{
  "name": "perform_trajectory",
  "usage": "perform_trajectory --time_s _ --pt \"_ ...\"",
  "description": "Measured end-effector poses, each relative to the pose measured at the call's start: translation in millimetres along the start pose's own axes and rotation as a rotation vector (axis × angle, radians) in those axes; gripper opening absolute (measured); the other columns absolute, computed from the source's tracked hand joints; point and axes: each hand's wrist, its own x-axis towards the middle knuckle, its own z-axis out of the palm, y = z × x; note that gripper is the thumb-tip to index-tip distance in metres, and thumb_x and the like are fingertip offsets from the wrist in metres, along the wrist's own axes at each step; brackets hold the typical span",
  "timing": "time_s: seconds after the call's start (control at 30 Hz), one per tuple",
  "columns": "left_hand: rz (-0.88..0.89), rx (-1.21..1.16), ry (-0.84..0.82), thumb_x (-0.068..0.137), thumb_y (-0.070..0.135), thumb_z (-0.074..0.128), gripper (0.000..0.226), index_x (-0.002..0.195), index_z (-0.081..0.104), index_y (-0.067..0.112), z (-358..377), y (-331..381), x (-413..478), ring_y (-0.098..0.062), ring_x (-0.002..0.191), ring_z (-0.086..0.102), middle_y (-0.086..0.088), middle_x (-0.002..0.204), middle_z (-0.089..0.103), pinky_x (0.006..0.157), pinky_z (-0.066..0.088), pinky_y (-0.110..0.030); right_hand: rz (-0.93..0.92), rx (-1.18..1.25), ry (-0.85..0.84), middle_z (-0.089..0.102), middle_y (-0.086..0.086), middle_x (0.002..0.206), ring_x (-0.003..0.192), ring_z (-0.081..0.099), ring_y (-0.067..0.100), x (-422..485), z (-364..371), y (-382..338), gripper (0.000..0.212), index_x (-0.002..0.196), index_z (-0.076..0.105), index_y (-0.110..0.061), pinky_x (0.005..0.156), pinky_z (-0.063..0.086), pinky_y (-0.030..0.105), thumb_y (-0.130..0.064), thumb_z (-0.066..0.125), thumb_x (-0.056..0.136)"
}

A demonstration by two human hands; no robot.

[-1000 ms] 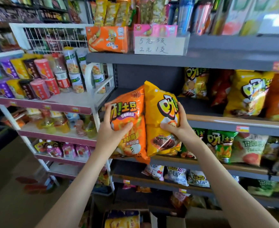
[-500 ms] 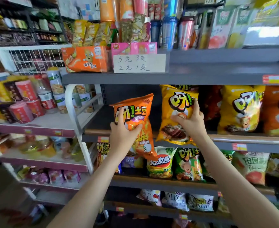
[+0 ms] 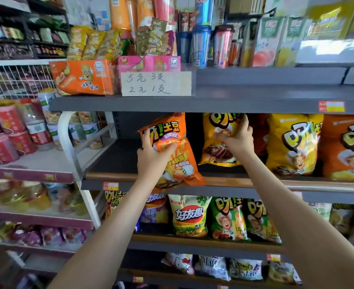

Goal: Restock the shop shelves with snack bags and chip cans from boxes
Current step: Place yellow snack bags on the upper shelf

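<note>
Since half a second ago we have pushed both bags deeper in. Our left hand (image 3: 151,158) curls its fingers round the orange chip bag (image 3: 173,155), whose bottom overhangs the grey shelf's (image 3: 117,159) near lip. Farther back and right, our right hand (image 3: 237,140) grips the yellow chip bag (image 3: 215,142), upright on that shelf.
</note>
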Motion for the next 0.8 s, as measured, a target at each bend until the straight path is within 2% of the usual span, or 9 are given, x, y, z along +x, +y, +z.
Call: perform_trajectory --time_s 0.13,0.17,0.23,0.33,0.43,0.53,0.63,0.7,0.8 --pt "-0.014 -0.008 0.022 0.080 0.052 0.072 0.094 0.153 0.014 0.038 5.1 2.9 3.2 -0.028 0.124 0.047 -0.012 0.143 0.039 0.085 0.036 -0.030 -0.090 -0.193 0.188 0.026 0.018 0.150 0.128 0.037 0.045 -3.8 11.7 19.2 0.110 0.154 0.005 -0.020 0.099 0.034 0.056 -0.058 0.071 0.075" --pt "-0.010 -0.012 0.026 0.080 0.051 0.072 0.094 0.153 0.014 0.039 6.2 3.8 3.7 -0.028 0.125 0.047 -0.013 0.144 0.038 0.086 0.036 -0.030 -0.087 -0.224 0.173 0.023 0.018 0.152 0.129 0.034 0.045 -3.5 14.0 25.3 0.113 0.155 0.003 -0.021 0.100 0.032 0.057 -0.060 0.072 0.073" --pt "0.001 -0.010 0.035 0.080 0.051 0.072 0.094 0.153 0.014 0.039 8.6 4.9 5.3 -0.029 0.126 0.047 -0.013 0.145 0.037 0.086 0.037 -0.030 -0.061 -0.264 0.035 0.009 0.016 0.158 0.137 0.023 0.044 -1.5 17.3 37.4 0.124 0.154 -0.006 -0.028 0.104 0.027 0.059 -0.062 0.075 0.067" --pt "0.007 0.002 0.033 0.080 0.052 0.072 0.094 0.153 0.014 0.041 12.3 5.8 9.1 -0.030 0.127 0.046 -0.014 0.145 0.036 0.088 0.039 -0.032 -0.114 -0.310 -0.149 -0.006 0.017 0.160 0.143 0.010 0.045 2.8 15.9 49.2 0.129 0.151 -0.014 -0.032 0.109 0.021 0.061 -0.051 0.082 0.067" --pt "0.009 0.013 0.024 0.079 0.053 0.071 0.093 0.152 0.014 0.042 16.0 7.5 13.9 -0.029 0.126 0.046 -0.013 0.145 0.037 0.086 0.039 -0.033 -0.233 -0.384 -0.124 -0.001 0.027 0.157 0.142 0.011 0.048 7.2 15.3 56.6 0.129 0.153 -0.013 -0.023 0.107 0.025 0.060 -0.043 0.083 0.069" --pt "0.024 0.018 0.016 0.080 0.053 0.071 0.091 0.151 0.015 0.043 18.9 10.3 17.5 -0.028 0.130 0.042 -0.012 0.148 0.035 0.087 0.039 -0.033 -0.271 -0.469 -0.105 0.001 0.029 0.156 0.140 0.013 0.050 12.8 16.5 59.9 0.125 0.153 -0.009 -0.018 0.107 0.028 0.061 -0.038 0.083 0.071" --pt "0.044 0.033 0.006 0.080 0.053 0.070 0.091 0.152 0.014 0.042 22.8 14.1 17.8 -0.029 0.134 0.039 -0.012 0.150 0.033 0.088 0.039 -0.033 -0.261 -0.519 -0.116 -0.005 0.028 0.157 0.140 0.014 0.049 16.1 17.9 59.1 0.119 0.154 -0.009 -0.019 0.106 0.029 0.059 -0.038 0.079 0.076" --pt "0.037 0.042 -0.007 0.082 0.051 0.070 0.090 0.152 0.014 0.041 25.8 18.7 15.3 -0.029 0.132 0.041 -0.013 0.150 0.032 0.083 0.038 -0.030 -0.230 -0.558 -0.128 -0.010 0.023 0.158 0.143 0.009 0.046 16.1 17.0 58.5 0.119 0.153 -0.011 -0.023 0.107 0.029 0.060 -0.044 0.077 0.077" --pt "0.037 0.038 -0.041 0.084 0.050 0.069 0.089 0.153 0.013 0.039 31.9 25.8 10.4 -0.028 0.131 0.041 -0.012 0.151 0.031 0.082 0.037 -0.028 -0.181 -0.523 -0.108 -0.015 0.018 0.159 0.146 -0.004 0.042 7.5 12.3 48.7 0.113 0.153 -0.008 -0.028 0.111 0.019 0.060 -0.052 0.073 0.078"
